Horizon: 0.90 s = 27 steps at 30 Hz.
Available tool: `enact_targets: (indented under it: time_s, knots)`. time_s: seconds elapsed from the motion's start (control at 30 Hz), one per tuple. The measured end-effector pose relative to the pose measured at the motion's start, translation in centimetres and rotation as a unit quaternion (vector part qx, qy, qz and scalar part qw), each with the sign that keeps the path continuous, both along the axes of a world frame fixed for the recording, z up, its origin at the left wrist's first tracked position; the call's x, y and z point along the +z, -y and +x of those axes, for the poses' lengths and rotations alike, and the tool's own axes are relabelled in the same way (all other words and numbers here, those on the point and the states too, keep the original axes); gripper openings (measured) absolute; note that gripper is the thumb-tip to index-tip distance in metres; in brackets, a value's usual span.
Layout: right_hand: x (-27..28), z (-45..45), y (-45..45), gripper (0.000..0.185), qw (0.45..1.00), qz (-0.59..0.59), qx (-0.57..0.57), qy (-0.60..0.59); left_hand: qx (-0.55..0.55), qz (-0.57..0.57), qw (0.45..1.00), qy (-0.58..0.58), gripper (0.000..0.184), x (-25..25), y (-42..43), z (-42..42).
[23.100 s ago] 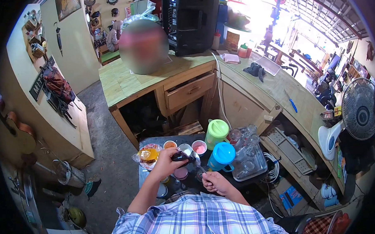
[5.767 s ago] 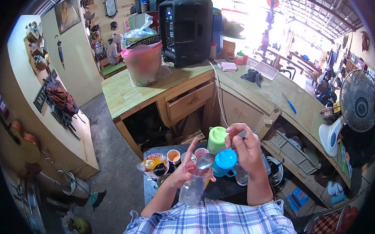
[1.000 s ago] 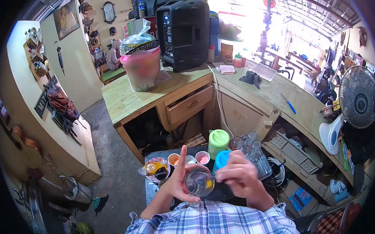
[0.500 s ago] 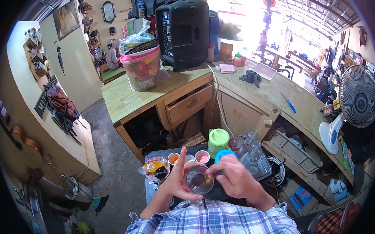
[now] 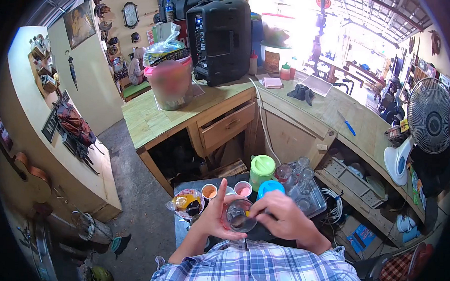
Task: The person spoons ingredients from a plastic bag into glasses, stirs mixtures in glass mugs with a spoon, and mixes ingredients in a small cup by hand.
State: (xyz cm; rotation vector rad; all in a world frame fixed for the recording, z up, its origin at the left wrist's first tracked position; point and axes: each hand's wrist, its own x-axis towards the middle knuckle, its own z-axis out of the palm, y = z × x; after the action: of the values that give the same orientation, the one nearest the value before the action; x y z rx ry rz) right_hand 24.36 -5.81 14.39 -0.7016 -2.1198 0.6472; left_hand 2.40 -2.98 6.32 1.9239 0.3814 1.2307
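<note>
My left hand (image 5: 213,221) is wrapped round a clear drinking glass (image 5: 233,220), tipped so that its mouth faces me, with the index finger stretched upward. At the glass's right rim, my right hand (image 5: 283,218) is closed with its fingertips pinched together. A small yellow bit shows by those fingertips; what they hold is too small to make out. Just beyond the glass stand a cup of pink stuff (image 5: 243,189) and a cup of orange stuff (image 5: 209,191). Behind my right hand is a blue lid (image 5: 270,187).
A green-lidded jug (image 5: 262,170) stands beside a tray (image 5: 314,206) with several glasses. Left of the cups lies a plastic bag with yellow contents (image 5: 186,201). The wooden counter (image 5: 278,101) bears a black speaker (image 5: 220,41), a bucket (image 5: 169,85) and a knife (image 5: 350,127). A fan (image 5: 427,118) stands right.
My right hand has moved slightly left at the glass's rim. The yellow bit now shows closer to its fingertips. My left hand keeps holding the glass.
</note>
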Motion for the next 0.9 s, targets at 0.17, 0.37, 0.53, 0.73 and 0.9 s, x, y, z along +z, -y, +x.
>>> enact_targets:
  time_s: [0.17, 0.37, 0.53, 0.73, 0.9]
  knots:
    - [0.2, 1.2, 0.0, 0.004, 1.000, -0.026, -0.003, -0.017, -0.016, -0.011, 1.000, 0.022, 0.140, -0.8, -0.2, 0.0]
    - [-0.7, 0.1, 0.2, 0.008, 0.999, -0.045, 0.003, 0.002, 0.021, 0.015, 1.000, -0.010, 0.139, -0.7, -0.3, 0.2]
    - [-0.5, 1.9, 0.0, 0.008, 0.986, -0.052, -0.056, -0.150, 0.042, 0.032, 0.999, -0.009, 0.139, -1.5, -0.6, 0.5]
    - [-1.9, 1.5, 0.2, 0.011, 0.980, -0.138, -0.063, -0.125, 0.072, 0.081, 0.994, -0.029, 0.138, -1.4, -0.9, 0.8]
    - [-1.8, 1.1, 0.4, 0.010, 0.961, -0.190, -0.086, -0.184, 0.075, 0.094, 0.992, -0.024, 0.137, -1.4, -0.9, 1.0]
